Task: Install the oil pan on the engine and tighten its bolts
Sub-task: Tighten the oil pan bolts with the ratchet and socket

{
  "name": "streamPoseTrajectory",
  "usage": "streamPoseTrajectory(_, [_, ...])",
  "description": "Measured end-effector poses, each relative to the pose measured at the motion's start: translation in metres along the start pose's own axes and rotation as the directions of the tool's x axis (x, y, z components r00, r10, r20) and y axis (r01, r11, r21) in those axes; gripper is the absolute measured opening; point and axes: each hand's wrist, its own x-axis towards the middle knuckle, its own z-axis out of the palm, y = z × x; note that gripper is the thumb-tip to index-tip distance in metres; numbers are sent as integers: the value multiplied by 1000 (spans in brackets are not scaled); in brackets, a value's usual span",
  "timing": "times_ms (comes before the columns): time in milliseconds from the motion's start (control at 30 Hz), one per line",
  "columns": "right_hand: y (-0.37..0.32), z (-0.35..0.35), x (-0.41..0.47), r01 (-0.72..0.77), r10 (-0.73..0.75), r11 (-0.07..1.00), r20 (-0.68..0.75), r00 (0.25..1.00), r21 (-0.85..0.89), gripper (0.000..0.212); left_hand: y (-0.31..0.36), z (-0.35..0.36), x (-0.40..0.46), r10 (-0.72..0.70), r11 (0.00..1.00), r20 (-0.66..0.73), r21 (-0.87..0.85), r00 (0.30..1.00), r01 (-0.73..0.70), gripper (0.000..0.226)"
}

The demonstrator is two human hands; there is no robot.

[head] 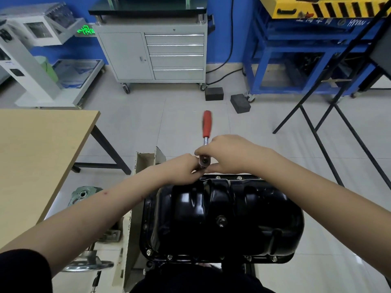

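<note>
A head-worn camera looks down at a glossy black oil pan (222,216) filling the lower centre of the frame, seated on the engine, which is mostly hidden beneath it. Small bolts (239,178) dot the pan's flange along its upper and lower edges. At the pan's upper edge, centre frame, both hands meet around the head of a ratchet wrench (204,161), whose red handle (206,124) points toward the top of the frame and is slightly blurred. The left hand (184,167) is closed, fingers pinched under the ratchet head where a socket or extension would be; that part is hidden. The right hand (228,153) is curled over the head and upper shaft, gripping it. A tan table (31,149) sits at the left. The step appears to be tightening a flange bolt. To do it well, the socket should sit square on the bolt, steadied from above, with the handle swung in short even strokes, tightening bolts evenly around the flange.
</note>
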Motion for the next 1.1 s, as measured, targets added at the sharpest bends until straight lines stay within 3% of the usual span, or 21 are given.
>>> streamPoseTrajectory(167, [-9,4,2,-130,122,987,-85,989,-93,42,0,-1,1,-65,998,-61,-13,996,65,36])
streamPoseTrajectory(300, [-4,3,-1,-58,57,998,-51,997,-29,28,-1,1,3,-17,996,-33,-92,999,14,25])
streamPoseTrajectory(433, [-2,2,1,-20,20,999,-17,1000,-26,31,-5,6,5,-14,987,-21,-162,1000,10,22])
streamPoseTrajectory(600, [-10,1,7,-155,146,982,-85,986,-109,38,-9,6,-2,-61,980,-175,-196,983,26,38])
streamPoseTrajectory(733, [-7,0,5,-108,102,992,-80,992,-69,29,-7,5,-3,-23,997,-135,-81,991,12,31])
streamPoseTrajectory(900, [-9,-1,7,13,-14,999,-17,1000,-48,17,-5,4,-5,10,997,-78,-80,997,-17,23])
streamPoseTrajectory(1100, [-18,-1,9,-110,100,984,-71,992,-141,38,-7,6,-7,-41,999,-165,-41,985,34,32])
